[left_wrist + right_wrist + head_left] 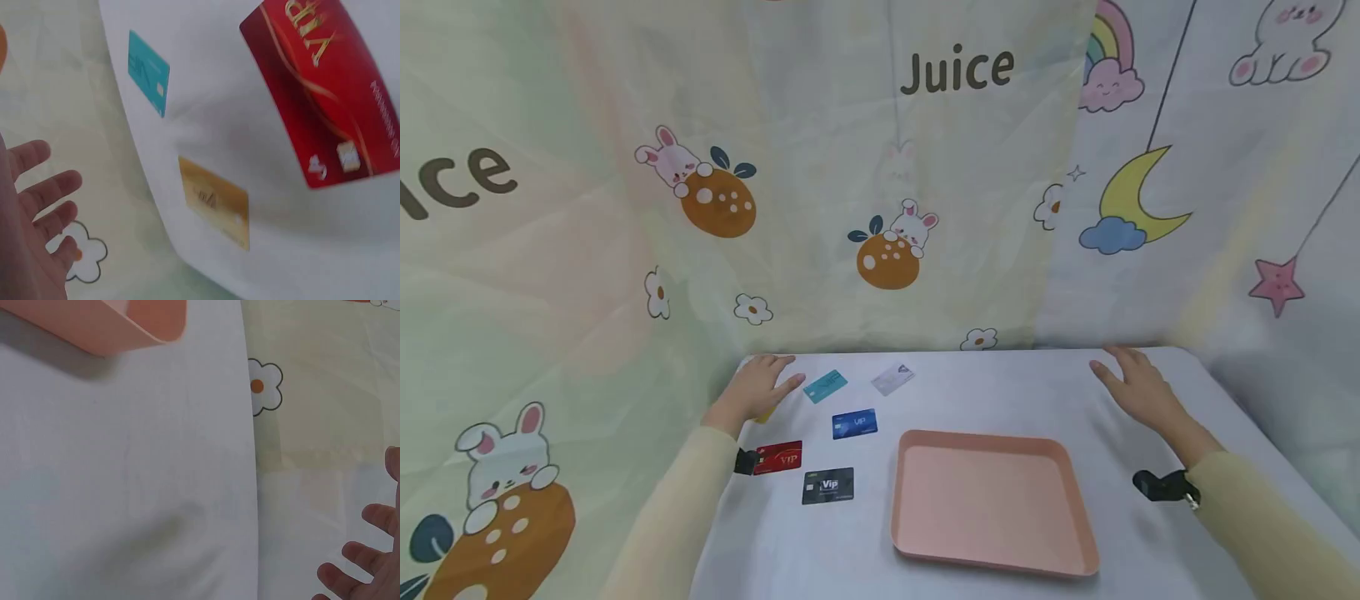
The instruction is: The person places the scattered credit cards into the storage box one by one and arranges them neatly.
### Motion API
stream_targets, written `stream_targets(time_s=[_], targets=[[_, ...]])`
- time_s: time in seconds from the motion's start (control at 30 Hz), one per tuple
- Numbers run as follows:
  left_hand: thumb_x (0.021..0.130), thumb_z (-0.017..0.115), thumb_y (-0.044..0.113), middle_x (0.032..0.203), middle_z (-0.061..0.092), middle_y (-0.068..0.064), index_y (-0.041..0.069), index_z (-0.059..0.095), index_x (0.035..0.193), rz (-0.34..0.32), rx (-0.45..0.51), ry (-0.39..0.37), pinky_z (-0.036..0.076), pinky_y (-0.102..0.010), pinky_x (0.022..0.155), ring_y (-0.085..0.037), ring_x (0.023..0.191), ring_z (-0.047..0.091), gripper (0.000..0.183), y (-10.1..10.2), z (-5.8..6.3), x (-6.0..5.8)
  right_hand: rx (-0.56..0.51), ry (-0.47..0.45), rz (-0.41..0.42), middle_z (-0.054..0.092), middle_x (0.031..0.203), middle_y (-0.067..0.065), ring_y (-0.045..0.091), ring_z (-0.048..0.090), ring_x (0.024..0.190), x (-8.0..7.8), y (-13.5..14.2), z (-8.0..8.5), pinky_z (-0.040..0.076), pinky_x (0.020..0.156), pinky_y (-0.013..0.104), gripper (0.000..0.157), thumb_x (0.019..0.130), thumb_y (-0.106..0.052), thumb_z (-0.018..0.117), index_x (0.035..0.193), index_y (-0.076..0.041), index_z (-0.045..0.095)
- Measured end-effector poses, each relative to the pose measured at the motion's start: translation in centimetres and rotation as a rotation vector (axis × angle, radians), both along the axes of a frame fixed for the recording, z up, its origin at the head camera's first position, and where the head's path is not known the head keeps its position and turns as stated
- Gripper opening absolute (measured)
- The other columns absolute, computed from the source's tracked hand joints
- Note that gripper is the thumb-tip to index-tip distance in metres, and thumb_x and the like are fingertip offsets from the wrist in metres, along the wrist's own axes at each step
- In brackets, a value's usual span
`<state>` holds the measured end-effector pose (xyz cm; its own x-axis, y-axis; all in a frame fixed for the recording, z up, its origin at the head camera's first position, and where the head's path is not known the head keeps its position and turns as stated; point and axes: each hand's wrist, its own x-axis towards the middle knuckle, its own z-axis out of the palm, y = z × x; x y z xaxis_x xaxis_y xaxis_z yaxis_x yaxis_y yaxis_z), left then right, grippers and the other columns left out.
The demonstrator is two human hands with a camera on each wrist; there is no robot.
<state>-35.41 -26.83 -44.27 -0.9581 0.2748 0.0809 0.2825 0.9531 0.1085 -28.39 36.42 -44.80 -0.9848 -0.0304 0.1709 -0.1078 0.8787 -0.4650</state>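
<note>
My left hand hovers over the table's far left, fingers extended and holding nothing. Below it is a gold card, mostly hidden by the hand in the head view. Nearby lie a teal card, a pale lilac card, a blue VIP card, a red VIP card and a black Vip card. The red card's left end is covered by the wrist strap. My right hand, fingers spread, is raised above the far right of the table, with nothing in it.
A shallow pink tray sits at the front middle of the white table, to the right of the cards. Printed fabric walls rise behind the table and on both sides. Each wrist carries a black strap.
</note>
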Motion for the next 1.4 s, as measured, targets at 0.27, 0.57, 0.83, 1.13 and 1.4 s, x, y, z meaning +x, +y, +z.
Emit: stream_targets(time_s=[0.27,0.57,0.83,1.13,1.4], targets=[[0.103,0.044,0.062,0.152,0.052,-0.02,0.011,0.054,0.149,-0.054,0.039,-0.029,0.034,-0.062,0.118,-0.042,0.146,0.041,0.07,0.7,-2.5,1.7,-0.113,-0.066,0.001,0.031,0.146,0.048,0.064,0.051,0.119,2.7,-1.5,-1.2,0.047,0.091,0.072,0.068,0.112,-0.041,0.038,0.152,0.014,0.031],[0.101,0.045,0.066,0.151,0.054,-0.017,0.014,0.06,0.144,-0.045,0.117,-0.085,0.036,-0.062,0.117,-0.039,0.145,0.043,0.069,1.7,-4.5,4.5,-0.312,-0.175,-0.023,0.045,0.149,0.037,0.054,0.054,0.127,5.0,-3.9,-3.3,0.051,0.094,0.063,0.069,0.112,-0.048,0.029,0.154,0.007,0.034],[0.103,0.055,0.054,0.141,0.06,-0.009,0.018,0.065,0.137,-0.048,0.218,-0.158,0.046,-0.055,0.111,-0.03,0.133,0.055,0.051,2.9,-5.7,7.3,-0.522,-0.19,-0.012,0.049,0.148,0.034,0.042,0.06,0.125,6.2,-4.8,-6.4,0.055,0.079,0.028,0.066,0.113,-0.046,0.029,0.154,0.004,0.036],[0.094,0.064,0.063,0.124,0.065,-0.001,0.019,0.069,0.131,-0.196,0.098,-0.173,0.054,-0.048,0.103,-0.02,0.116,0.062,0.057,3.8,-7.7,9.7,-0.786,-0.265,-0.053,0.039,0.159,0.03,-0.014,0.06,0.104,7.1,-5.7,-9.0,0.056,0.087,0.019,0.068,0.11,-0.043,0.045,0.159,0.002,0.03],[0.077,0.083,0.062,0.128,0.061,-0.004,0.017,0.067,0.135,-0.116,0.16,-0.273,0.053,-0.054,0.102,-0.023,0.119,0.057,0.075,4.3,-7.3,11.0,-0.841,-0.277,-0.184,0.047,0.159,0.015,-0.011,0.057,0.116,7.2,-7.2,-9.5,0.049,0.09,0.008,0.068,0.104,-0.048,0.058,0.156,-0.006,0.043]])
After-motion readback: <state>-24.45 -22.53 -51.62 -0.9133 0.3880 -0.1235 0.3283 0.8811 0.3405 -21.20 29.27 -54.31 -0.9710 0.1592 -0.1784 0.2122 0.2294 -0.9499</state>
